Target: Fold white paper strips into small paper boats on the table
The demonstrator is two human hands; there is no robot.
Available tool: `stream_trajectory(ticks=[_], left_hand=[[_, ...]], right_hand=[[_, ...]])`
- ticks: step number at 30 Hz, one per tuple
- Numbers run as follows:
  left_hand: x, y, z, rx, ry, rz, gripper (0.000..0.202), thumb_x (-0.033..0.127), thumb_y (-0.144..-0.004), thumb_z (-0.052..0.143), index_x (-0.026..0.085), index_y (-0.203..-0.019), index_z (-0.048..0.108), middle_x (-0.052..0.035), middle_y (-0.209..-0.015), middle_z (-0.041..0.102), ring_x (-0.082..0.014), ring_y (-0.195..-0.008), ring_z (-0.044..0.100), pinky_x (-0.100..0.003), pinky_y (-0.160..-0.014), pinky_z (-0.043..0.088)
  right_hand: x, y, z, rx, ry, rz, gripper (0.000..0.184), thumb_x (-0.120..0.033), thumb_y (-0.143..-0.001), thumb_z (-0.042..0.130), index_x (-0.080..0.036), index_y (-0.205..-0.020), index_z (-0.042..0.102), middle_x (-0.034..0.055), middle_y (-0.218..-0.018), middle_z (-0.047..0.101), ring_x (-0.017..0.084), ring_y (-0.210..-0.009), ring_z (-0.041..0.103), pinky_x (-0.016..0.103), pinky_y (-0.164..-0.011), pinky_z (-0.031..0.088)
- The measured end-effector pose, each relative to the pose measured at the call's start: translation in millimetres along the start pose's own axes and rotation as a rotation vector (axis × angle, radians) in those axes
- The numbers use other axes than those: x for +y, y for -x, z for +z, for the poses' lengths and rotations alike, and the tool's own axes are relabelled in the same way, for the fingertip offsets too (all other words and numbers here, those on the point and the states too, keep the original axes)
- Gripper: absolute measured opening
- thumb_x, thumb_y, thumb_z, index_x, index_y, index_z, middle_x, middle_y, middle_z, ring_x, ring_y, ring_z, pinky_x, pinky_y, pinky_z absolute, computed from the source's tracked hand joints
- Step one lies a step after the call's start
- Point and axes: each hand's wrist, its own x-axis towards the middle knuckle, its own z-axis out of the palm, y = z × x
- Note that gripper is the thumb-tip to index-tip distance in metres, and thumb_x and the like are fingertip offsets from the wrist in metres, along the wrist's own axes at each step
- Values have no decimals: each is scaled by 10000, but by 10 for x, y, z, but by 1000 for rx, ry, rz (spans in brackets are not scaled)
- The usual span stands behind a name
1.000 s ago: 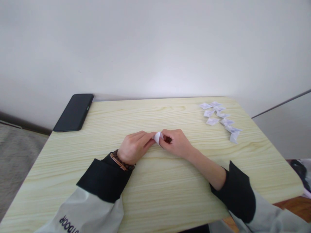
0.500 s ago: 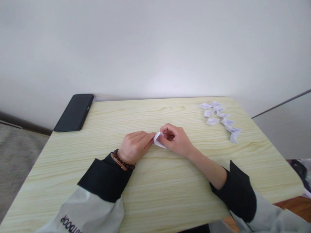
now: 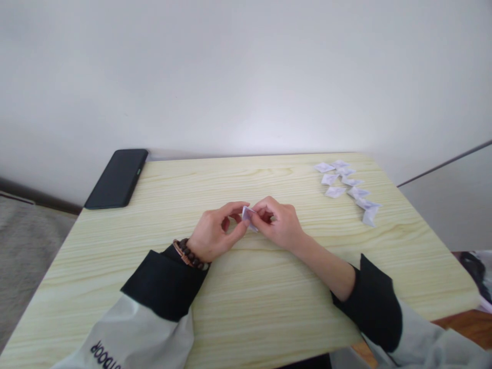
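A small white piece of folded paper (image 3: pixel 248 215) is pinched between both hands above the middle of a pale wooden table (image 3: pixel 246 307). My left hand (image 3: pixel 217 233), with a beaded bracelet at the wrist, grips the paper's left side between thumb and fingers. From the right, my right hand (image 3: pixel 279 223) holds the other side with curled fingertips. Most of the paper is hidden by the fingers.
A black phone (image 3: pixel 117 178) lies face down at the table's far left corner. Several small folded white paper pieces (image 3: pixel 348 187) are scattered near the far right corner. A plain white wall stands behind the table. Floor shows at the left.
Both hands have lifted slightly off the table with the paper. My left hand's fingers have risen from lying flat into a pinch, and the paper has turned between the fingertips.
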Motion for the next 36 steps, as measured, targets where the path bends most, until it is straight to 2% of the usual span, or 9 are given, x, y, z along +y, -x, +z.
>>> stream_trajectory(ticks=[4, 7, 11, 16, 21, 24, 26, 30, 36], left_hand=[[-16, 8, 62, 65, 57, -52, 308, 236, -771, 524, 144, -1050, 616, -24, -778, 675, -88, -515, 502, -210, -510, 417], [-10, 24, 130, 118, 176, -98, 318, 187, -762, 498, 137, -1066, 576, -63, -895, 671, -139, -703, 609, -241, -610, 476], [11, 22, 184, 159, 363, -170, 353, 218, -772, 529, 138, -1116, 519, -81, -939, 644, -168, -801, 621, -271, -654, 497], [-3, -29, 102, 40, 673, -286, 363, 313, -737, 641, 123, -1039, 581, -99, -955, 663, -189, -829, 621, -255, -613, 495], [-69, -47, 18, -19, 850, -275, 403, 211, -654, 714, 150, -1045, 640, -70, -962, 688, -184, -828, 616, -255, -642, 488], [-114, -50, 20, -62, 997, -254, 345, 258, -706, 666, 152, -1034, 670, -70, -952, 696, -184, -796, 623, -270, -644, 497], [-135, -56, 31, -49, 970, -270, 306, 338, -774, 621, 146, -1004, 687, -70, -933, 702, -184, -803, 628, -280, -680, 503], [-138, -66, 31, 2, 662, -291, 329, 423, -800, 615, 145, -954, 701, -62, -932, 716, -180, -842, 633, -278, -781, 493], [-65, -71, -3, 79, 483, -319, 413, 509, -742, 642, 128, -888, 708, -83, -883, 731, -209, -822, 654, -282, -726, 518]], right_hand=[[-19, -4, 5, -12, 21, 17, 30, -181, -787, 577, -204, -784, 558, -36, -634, 644, 74, -497, 575, 162, -490, 422], [-13, -10, 9, -30, 13, 4, 54, -164, -776, 577, -205, -803, 555, -39, -619, 632, 79, -503, 584, 165, -500, 438], [4, -12, 17, -26, -30, -30, 113, -157, -811, 540, -209, -907, 569, -18, -688, 660, 85, -525, 610, 172, -517, 478], [5, -16, 9, -10, -129, -67, 139, -149, -845, 501, -212, -918, 600, -12, -718, 681, 77, -514, 633, 145, -468, 493], [2, -29, -23, 26, -128, -138, 154, -110, -823, 507, -194, -879, 623, -1, -752, 699, 78, -567, 649, 145, -511, 500], [-1, -34, -46, 39, -49, -208, 162, -107, -823, 504, -195, -874, 630, 0, -750, 702, 88, -619, 650, 169, -577, 500], [-1, -33, -59, 15, -9, -223, 162, -120, -833, 502, -203, -881, 633, -1, -757, 702, 92, -635, 647, 184, -612, 498], [4, -30, -71, -47, 17, -226, 178, -140, -859, 480, -219, -900, 634, 0, -757, 695, 99, -649, 639, 205, -646, 493], [-11, -29, -80, -83, -7, -221, 187, -135, -849, 477, -218, -912, 632, 8, -803, 701, 109, -690, 642, 221, -669, 496]])
